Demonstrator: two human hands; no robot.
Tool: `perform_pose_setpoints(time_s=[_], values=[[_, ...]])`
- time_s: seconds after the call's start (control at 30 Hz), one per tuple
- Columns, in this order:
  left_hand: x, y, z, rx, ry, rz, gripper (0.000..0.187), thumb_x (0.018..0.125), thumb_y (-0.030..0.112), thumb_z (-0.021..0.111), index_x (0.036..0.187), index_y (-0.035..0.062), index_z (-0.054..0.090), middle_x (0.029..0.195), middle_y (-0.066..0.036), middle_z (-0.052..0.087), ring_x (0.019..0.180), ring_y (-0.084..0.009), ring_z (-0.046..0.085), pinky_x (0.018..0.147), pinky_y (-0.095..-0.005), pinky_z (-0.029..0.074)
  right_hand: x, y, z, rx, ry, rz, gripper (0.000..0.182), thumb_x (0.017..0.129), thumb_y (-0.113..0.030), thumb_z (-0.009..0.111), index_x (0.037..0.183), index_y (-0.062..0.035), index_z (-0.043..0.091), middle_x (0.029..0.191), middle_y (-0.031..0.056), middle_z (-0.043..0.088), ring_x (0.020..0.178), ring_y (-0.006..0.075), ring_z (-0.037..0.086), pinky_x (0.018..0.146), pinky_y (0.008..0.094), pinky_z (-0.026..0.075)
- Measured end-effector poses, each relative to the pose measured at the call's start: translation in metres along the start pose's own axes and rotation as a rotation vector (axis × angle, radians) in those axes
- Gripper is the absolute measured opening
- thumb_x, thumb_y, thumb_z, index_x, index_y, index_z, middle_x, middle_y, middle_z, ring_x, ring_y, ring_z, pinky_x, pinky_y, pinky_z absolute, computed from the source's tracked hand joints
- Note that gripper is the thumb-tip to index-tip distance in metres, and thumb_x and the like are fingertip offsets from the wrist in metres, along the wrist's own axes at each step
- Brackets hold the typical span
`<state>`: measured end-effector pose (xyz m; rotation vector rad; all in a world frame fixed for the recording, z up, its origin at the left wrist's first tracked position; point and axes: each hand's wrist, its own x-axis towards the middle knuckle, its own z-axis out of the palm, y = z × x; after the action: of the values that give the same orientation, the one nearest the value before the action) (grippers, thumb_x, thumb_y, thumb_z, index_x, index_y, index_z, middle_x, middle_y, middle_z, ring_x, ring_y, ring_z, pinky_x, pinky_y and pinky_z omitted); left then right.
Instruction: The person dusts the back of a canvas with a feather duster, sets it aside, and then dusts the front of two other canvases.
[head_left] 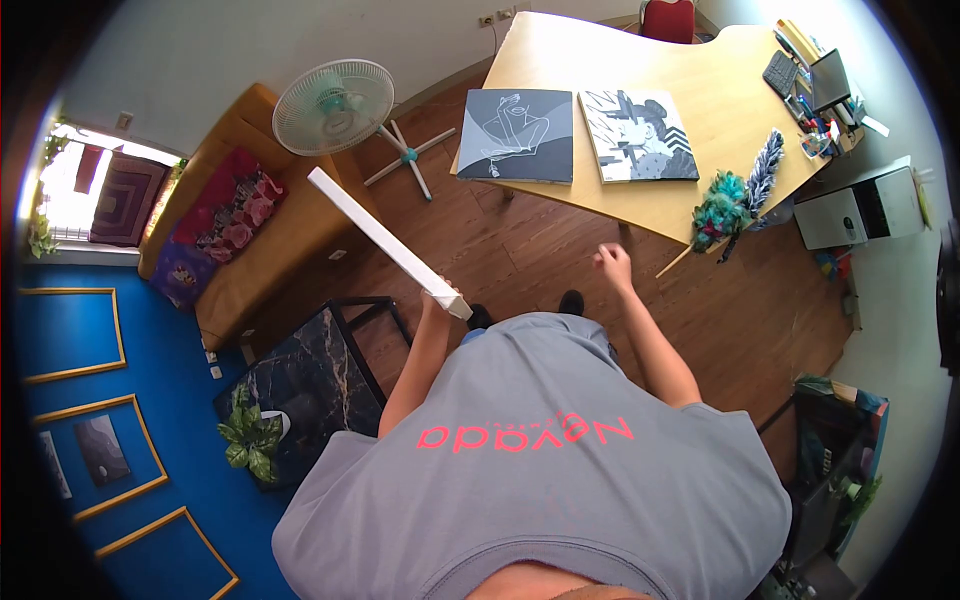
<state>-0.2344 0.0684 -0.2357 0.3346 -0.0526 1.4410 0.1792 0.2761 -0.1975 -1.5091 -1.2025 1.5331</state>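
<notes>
Item: one white panel, seen edge-on, held in front of the body on the left side. Near end just before the shirt; far end pointing toward the fan, apart from it. Face hidden from view.

Handling, as judged: light for its length, stiff along the edge, its corners and face liable to dents or scuffs. Best hold: by the edges, one hand to each side, clear of the face.

Left fingers: closed on the panel close to its near end, partly hidden by it; exact grip cannot be told. Right fingers: partly curled, slightly open, nothing seen in them; well apart from the panel, nearest to the front edge of the surface.

On the surface: a dark picture, a patterned picture beside it, and a feather duster at the corner, handle jutting out.
</notes>
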Motion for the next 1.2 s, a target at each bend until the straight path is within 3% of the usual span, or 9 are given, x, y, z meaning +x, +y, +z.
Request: perform_pose_setpoints(time_s=[0.13, 0.17, 0.4, 0.6, 0.77, 0.87, 0.9, 1.03, 1.2], values=[[0.005, -0.007, -0.004, -0.09, 0.293, 0.064, 0.041, 0.095, 0.043, 0.047, 0.1, 0.0065, 0.067, 0.089, -0.017, 0.069, 0.082, -0.0412, 0.068, 0.072, -0.0615, 0.055, -0.061, -0.19, 0.059, -0.36, -0.154, -0.624, 0.046, 0.089, -0.011, 0.068, 0.131, -0.0075, 0.051, 0.1, 0.0128, 0.065, 0.092, 0.0229, 0.065, 0.083, 0.0373, 0.051], [0.016, -0.004, 0.002, -0.059, 0.002, -0.062, 0.047, 0.095, 0.047, 0.058, 0.114, 0.0041, 0.061, 0.106, -0.014, 0.068, 0.102, -0.0326, 0.065, 0.093, -0.0496, 0.048, -0.077, -0.225, 0.07, -0.422, -0.211, -0.789, 0.057, 0.086, -0.009, 0.068, 0.139, -0.0104, 0.046, 0.113, 0.0154, 0.063, 0.105, 0.0269, 0.062, 0.095, 0.0404, 0.047], [0.05, -0.02, 0.043, -0.063, 0.146, -0.212, 0.058, 0.092, 0.056, 0.056, 0.11, 0.0003, 0.06, 0.096, -0.013, 0.066, 0.087, -0.0283, 0.065, 0.085, -0.0447, 0.051, -0.136, -0.333, 0.115, -0.9, -0.466, -1.329, 0.089, 0.079, 0.003, 0.065, 0.153, -0.0336, 0.031, 0.159, 0.0092, 0.023, 0.149, 0.0279, 0.019, 0.12, 0.0497, 0.015], [0.048, -0.016, 0.084, -0.021, 0.346, -0.351, 0.061, 0.091, 0.058, 0.054, 0.106, -0.0011, 0.061, 0.088, -0.012, 0.065, 0.078, -0.0277, 0.065, 0.077, -0.0421, 0.053, -0.128, -0.334, 0.141, -1.114, -0.54, -1.307, 0.093, 0.08, 0.008, 0.062, 0.149, -0.0479, 0.033, 0.165, 0.0038, 0.007, 0.153, 0.0281, 0.008, 0.124, 0.0533, 0.003], [0.036, -0.008, 0.111, 0.121, 0.612, -0.478, 0.067, 0.089, 0.064, 0.052, 0.098, -0.0028, 0.059, 0.077, -0.009, 0.061, 0.063, -0.0217, 0.06, 0.062, -0.0338, 0.054, -0.115, -0.322, 0.139, -1.007, -0.57, -1.393, 0.049, 0.081, -0.015, 0.075, 0.128, -0.02, 0.061, 0.137, 0.0094, 0.051, 0.139, 0.0258, 0.039, 0.121, 0.0541, 0.011], [0.027, -0.002, 0.09, 0.177, 0.638, -0.637, 0.066, 0.089, 0.063, 0.053, 0.097, -0.0019, 0.058, 0.076, -0.009, 0.061, 0.059, -0.021, 0.06, 0.055, -0.032, 0.052, -0.115, -0.322, 0.133, -0.916, -0.586, -1.262, 0.039, 0.08, -0.018, 0.076, 0.117, -0.0128, 0.063, 0.124, 0.0092, 0.054, 0.128, 0.0267, 0.046, 0.118, 0.0507, 0.017], [0.027, -0.004, 0.094, 0.252, 0.703, -0.656, 0.064, 0.089, 0.064, 0.05, 0.084, 0.001, 0.06, 0.065, -0.005, 0.057, 0.054, -0.0176, 0.057, 0.055, -0.0297, 0.051, -0.117, -0.322, 0.131, -0.857, -0.521, -1.289, 0.044, 0.078, -0.022, 0.079, 0.115, -0.0099, 0.058, 0.119, 0.0093, 0.052, 0.123, 0.0276, 0.047, 0.114, 0.0475, 0.021], [0.022, -0.009, 0.102, 0.18, 0.669, -0.621, 0.058, 0.091, 0.056, 0.054, 0.097, -0.0009, 0.06, 0.074, -0.009, 0.06, 0.059, -0.0203, 0.06, 0.057, -0.0325, 0.054, -0.122, -0.325, 0.117, -0.765, -0.398, -1.188, 0.079, 0.072, -0.036, 0.084, 0.137, -0.0172, 0.043, 0.138, 0.011, 0.041, 0.133, 0.0332, 0.036, 0.114, 0.0463, 0.024], [0.013, -0.024, 0.088, 0.095, 0.6, -0.589, 0.05, 0.093, 0.044, 0.06, 0.109, -0.0032, 0.058, 0.088, -0.016, 0.066, 0.07, -0.0267, 0.067, 0.064, -0.0373, 0.059, -0.128, -0.338, 0.097, -0.858, -0.392, -1.313, 0.071, 0.07, -0.032, 0.085, 0.132, -0.0218, 0.052, 0.134, 0.0092, 0.048, 0.127, 0.0295, 0.043, 0.113, 0.0445, 0.027]])
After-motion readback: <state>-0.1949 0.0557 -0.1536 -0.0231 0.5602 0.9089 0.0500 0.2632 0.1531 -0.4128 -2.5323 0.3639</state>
